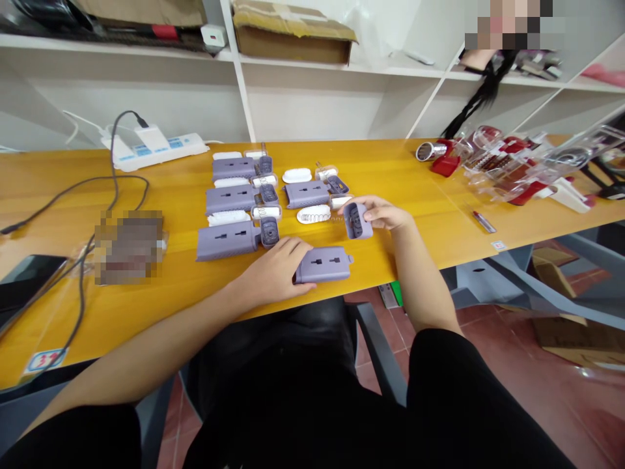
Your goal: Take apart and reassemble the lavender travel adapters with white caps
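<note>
My left hand [278,270] is closed around one end of a purple plastic casing [325,265] at the table's front edge; two dark slots show on its upper face. In my right hand [383,213] is a small purple cap [358,221], its dark hollow side turned toward the left. Just left of the cap, a metal spring [322,216] lies by a white oval piece [305,213]. Further left lie similar purple casings [227,241] in a column, each beside a small purple cap [269,232] and white pieces. Another purple casing [307,193] lies behind my hands.
A white power strip [161,151] and dark cables stand at the back left, with a phone [29,280] nearer the left edge. Clear and red plastic parts [508,163] crowd the right side. A cardboard box [293,36] sits on the shelf. A small red-tipped tube [483,221] lies at right.
</note>
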Demonstrator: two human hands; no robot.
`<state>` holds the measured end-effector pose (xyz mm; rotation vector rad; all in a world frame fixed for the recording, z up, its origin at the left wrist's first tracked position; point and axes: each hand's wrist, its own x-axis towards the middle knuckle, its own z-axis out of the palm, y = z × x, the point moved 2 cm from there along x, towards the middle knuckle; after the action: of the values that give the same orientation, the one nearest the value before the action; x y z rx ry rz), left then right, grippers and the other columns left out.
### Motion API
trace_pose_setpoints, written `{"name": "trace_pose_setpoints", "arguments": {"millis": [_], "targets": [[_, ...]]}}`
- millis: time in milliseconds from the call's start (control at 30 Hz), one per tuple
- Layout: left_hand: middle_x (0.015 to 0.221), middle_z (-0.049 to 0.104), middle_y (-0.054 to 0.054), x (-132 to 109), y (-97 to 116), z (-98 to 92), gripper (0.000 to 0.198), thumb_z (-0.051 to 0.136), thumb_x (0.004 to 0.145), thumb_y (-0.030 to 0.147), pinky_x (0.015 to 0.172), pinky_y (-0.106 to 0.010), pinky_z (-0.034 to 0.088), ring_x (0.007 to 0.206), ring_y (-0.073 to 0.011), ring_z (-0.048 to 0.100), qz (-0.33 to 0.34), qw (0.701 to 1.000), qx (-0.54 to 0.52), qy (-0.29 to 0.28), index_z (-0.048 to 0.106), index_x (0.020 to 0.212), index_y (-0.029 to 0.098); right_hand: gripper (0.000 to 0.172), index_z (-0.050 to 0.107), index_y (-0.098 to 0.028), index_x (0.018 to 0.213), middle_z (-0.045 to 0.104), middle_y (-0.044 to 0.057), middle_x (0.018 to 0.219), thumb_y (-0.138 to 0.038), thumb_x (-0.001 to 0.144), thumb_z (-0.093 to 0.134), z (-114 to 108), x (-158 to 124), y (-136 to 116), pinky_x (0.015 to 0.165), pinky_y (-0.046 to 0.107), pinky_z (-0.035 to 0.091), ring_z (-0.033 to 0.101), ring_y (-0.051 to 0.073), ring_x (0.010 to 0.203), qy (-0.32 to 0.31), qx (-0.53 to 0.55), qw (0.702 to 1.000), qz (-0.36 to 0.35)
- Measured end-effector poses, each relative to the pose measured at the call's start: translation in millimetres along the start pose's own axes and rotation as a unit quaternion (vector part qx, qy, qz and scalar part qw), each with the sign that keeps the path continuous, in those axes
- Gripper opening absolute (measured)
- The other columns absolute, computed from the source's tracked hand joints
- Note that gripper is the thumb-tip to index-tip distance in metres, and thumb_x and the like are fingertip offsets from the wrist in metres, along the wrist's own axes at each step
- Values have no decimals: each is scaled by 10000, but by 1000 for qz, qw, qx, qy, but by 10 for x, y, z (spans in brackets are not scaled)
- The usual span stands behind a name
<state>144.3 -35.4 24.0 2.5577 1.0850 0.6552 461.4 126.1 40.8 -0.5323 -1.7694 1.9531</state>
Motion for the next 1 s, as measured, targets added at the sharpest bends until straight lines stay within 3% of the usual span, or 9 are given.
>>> {"name": "trace_pose_setpoints", "arguments": {"millis": [67,133,233,300,367,500,667,800,1000], "targets": [[1372,754,-150,-7,22,-34,669,961,900,605,1112,-560,611,1273,-388,726,10,999,8,30,642,1360,240,555,883,-168,1299,878,81,1113,-397,807,1002,40,35,21,745,187,657,802,140,833,-11,-2,1000,11],[1261,767,-119,-4,51,-124,623,951,914,656,1044,-528,624,1163,-354,740,19,994,13,111,650,1279,251,568,882,-173,1323,884,84,1112,-396,817,1010,84,65,35,785,201,678,824,154,861,-23,2,1000,19],[1185,750,-108,20,77,-288,407,903,1013,507,1042,-524,610,1123,-328,727,44,960,45,272,672,1228,249,575,875,-170,1358,885,81,1103,-394,844,1007,174,108,48,798,206,683,831,155,865,-44,13,999,30],[1331,745,-151,59,58,-334,407,882,1042,413,1092,-548,596,1237,-352,717,63,948,67,305,699,1365,247,572,876,-175,1361,887,78,1109,-400,852,1009,245,139,55,785,193,673,829,150,869,-55,18,998,33],[1411,754,-162,102,9,-314,438,829,1087,352,1073,-523,606,1266,-345,728,83,955,71,275,700,1494,259,559,884,-183,1341,886,71,1104,-416,850,1016,309,169,60,791,193,671,825,150,881,-60,17,997,34],[1105,852,-84,123,-91,-225,255,693,1174,312,919,-412,619,965,-256,780,95,969,33,225,797,1394,237,522,889,-188,1302,866,60,1094,-437,862,1021,380,208,41,799,209,659,793,143,880,-50,-10,999,17],[960,871,-54,131,-104,-271,228,706,1140,385,828,-367,590,823,-226,776,-49,976,-62,205,876,1198,244,573,869,-263,1348,852,29,1192,-374,820,1061,405,226,-46,837,213,630,778,137,946,3,-64,996,-62],[831,846,-31,159,-56,-345,296,694,1104,452,716,-354,531,683,-205,708,-123,965,-137,189,876,992,248,633,818,-267,1359,831,29,1206,-304,783,1077,474,268,-59,882,255,636,772,159,996,28,-80,994,-75],[502,536,18,160,-134,-323,576,645,1108,652,483,-294,366,453,-147,479,-223,913,-312,139,776,739,230,603,770,-277,1309,790,17,1228,-286,790,1077,501,246,-122,934,279,636,763,160,1043,59,-109,985,-122]]}}
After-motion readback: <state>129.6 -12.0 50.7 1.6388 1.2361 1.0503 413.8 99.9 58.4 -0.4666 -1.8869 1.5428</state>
